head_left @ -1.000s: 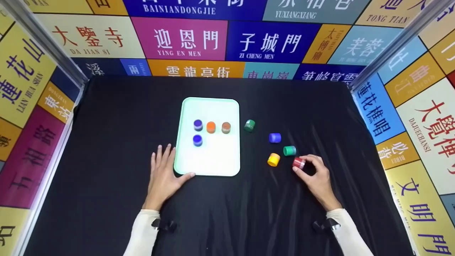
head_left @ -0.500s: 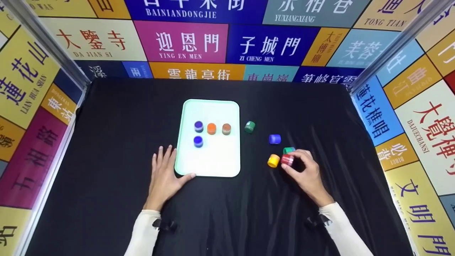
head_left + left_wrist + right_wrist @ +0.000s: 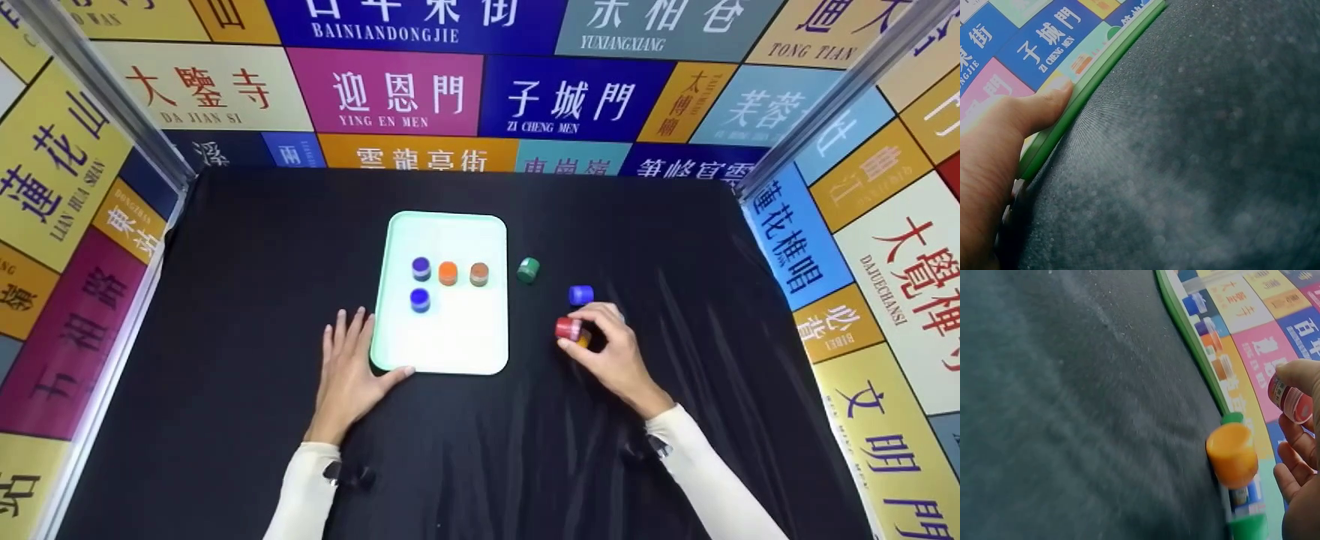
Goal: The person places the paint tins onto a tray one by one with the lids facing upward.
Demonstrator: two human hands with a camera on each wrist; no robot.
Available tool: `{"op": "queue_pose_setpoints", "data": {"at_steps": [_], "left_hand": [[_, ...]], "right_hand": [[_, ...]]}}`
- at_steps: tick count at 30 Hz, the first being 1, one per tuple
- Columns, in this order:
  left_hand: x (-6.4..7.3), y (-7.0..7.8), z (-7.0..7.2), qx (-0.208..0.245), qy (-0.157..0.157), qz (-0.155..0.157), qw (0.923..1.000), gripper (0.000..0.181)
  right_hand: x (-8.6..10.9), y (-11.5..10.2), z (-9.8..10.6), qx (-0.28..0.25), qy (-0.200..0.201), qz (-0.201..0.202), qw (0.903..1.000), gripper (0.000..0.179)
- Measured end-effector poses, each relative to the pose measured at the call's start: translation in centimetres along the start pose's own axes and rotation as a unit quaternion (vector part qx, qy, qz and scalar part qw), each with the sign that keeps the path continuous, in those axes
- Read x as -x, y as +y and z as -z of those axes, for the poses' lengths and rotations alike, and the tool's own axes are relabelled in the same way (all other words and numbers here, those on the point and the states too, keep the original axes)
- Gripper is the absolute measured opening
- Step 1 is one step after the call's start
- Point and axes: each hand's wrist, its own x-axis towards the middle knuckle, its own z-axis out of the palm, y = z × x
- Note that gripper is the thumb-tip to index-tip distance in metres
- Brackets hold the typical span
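My right hand pinches a small red paint jar between thumb and fingers, lifted above the black cloth. A yellow paint jar lies just beneath it, mostly covered in the head view. My left hand lies with straight fingers at the near left corner of a pale green tray, its thumb on the near rim. On the tray stand a purple jar, an orange jar, a brown jar and a blue jar.
Right of the tray lie a dark green jar and another blue jar. A second green jar shows in the right wrist view; my right hand largely hides it from the head camera. Printed panels wall the table's back and sides.
My right hand has carried the red jar leftward, from right of the green and yellow jars to above the yellow one. The left hand stays on the tray's corner.
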Motion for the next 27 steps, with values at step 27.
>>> {"op": "queue_pose_setpoints", "data": {"at_steps": [27], "left_hand": [[-0.1, 0.0, -0.1, 0.003, 0.000, 0.002, 1.0000, 0.118]], "right_hand": [[-2.6, 2.4, -7.2, 0.001, -0.120, 0.070, 0.9903, 0.035]]}}
